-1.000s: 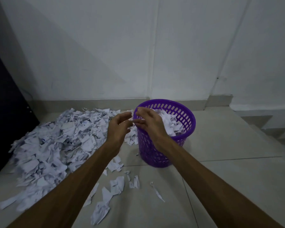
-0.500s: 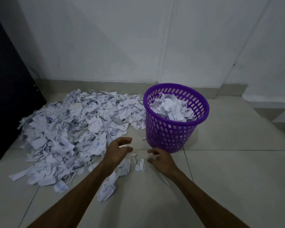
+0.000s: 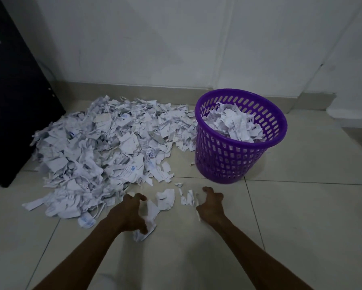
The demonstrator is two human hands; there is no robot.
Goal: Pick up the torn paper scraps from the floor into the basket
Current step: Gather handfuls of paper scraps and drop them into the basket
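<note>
Two hands reach low — left hand (image 3: 128, 214) and right hand (image 3: 211, 206), fingers spread, holding nothing. Between them lie loose paper scraps (image 3: 165, 198); a long one runs toward the upright basket (image 3: 228, 155) — part full.

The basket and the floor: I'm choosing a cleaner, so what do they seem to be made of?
The basket looks like moulded plastic, purple and slightly glossy: its wall is pierced with even rows of slots and the rim is smooth. The floor looks like glazed ceramic tile, pale and faintly shiny, with thin straight grout lines between large squares; stone is possible.
</note>
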